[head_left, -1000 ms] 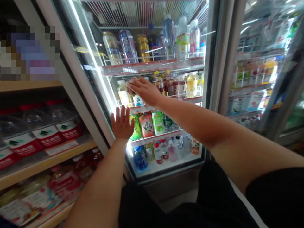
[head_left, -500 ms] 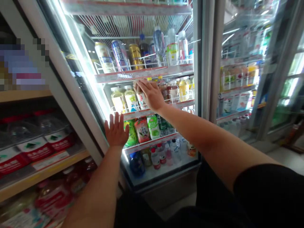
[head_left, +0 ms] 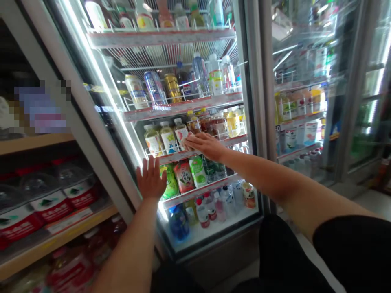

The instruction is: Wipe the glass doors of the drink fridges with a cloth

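Note:
My left hand (head_left: 151, 179) is open, palm flat against the edge of the open glass door (head_left: 100, 106) of a lit drinks fridge. My right hand (head_left: 203, 144) reaches into the fridge at the third shelf (head_left: 235, 140). Its fingers are stretched out, tips against the lower part of a pale bottle with a white label (head_left: 180, 131). That bottle stands upright, third in a row beside two similar pale yellow bottles (head_left: 160, 138). Darker and orange bottles (head_left: 220, 124) stand to the right of my hand.
Cans and water bottles (head_left: 171, 87) fill the shelf above, green and pink cartons (head_left: 189, 173) the one below, small bottles (head_left: 210, 203) the bottom. Wooden shelves with red-labelled packs (head_left: 51, 205) stand left. A closed fridge (head_left: 299, 110) is on the right.
My right hand carried the pale bottle down onto the third shelf, and its fingers have slid from round the body to the base. The view tilted up. My left hand stayed on the door.

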`<state>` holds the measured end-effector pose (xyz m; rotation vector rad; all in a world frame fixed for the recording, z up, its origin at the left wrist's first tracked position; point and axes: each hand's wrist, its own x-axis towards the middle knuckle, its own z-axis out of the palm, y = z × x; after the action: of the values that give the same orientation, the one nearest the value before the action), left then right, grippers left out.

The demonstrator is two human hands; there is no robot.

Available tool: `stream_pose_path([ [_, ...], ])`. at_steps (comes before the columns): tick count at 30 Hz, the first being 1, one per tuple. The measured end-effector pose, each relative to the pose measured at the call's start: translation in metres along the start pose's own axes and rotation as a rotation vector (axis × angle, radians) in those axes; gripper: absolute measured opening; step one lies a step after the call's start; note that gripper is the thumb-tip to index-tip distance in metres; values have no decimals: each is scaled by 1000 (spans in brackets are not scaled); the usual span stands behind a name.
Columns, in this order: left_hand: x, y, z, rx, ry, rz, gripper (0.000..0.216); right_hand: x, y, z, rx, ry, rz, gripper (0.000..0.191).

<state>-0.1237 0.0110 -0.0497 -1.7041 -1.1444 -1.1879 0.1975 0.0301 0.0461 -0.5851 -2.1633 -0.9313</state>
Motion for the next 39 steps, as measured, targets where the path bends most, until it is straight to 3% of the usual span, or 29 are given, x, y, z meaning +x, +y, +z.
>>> stream_pose_path([
  [5,0,-1,0,49,29,22,61,-17,10,1,-8,196,253,56],
  [9,1,-2,-1,82,48,46,61,-25,12,0,-12,86,27,56],
  [11,1,-1,-2,85,61,53,61,-25,16,-1,-2,93,9,53],
  [15,1,1,-5,132,70,80,60,-24,21,5,-3,348,341,49],
  [16,1,1,-6,145,71,83,59,-26,20,8,-7,379,364,49],
  [21,17,12,-11,173,183,73,58,-44,23,13,20,193,-27,51],
  [22,24,16,-11,173,207,70,59,-49,27,12,23,199,-23,51],
  [26,56,32,-11,172,202,74,64,-78,50,4,-32,411,223,51],
  [32,70,42,-1,174,123,51,71,-128,73,-7,-22,322,30,63],
  [36,71,41,-5,190,160,76,71,-122,107,-25,-104,519,256,61],
  [39,85,39,-16,187,235,98,67,-112,126,-32,-167,586,291,62],
])
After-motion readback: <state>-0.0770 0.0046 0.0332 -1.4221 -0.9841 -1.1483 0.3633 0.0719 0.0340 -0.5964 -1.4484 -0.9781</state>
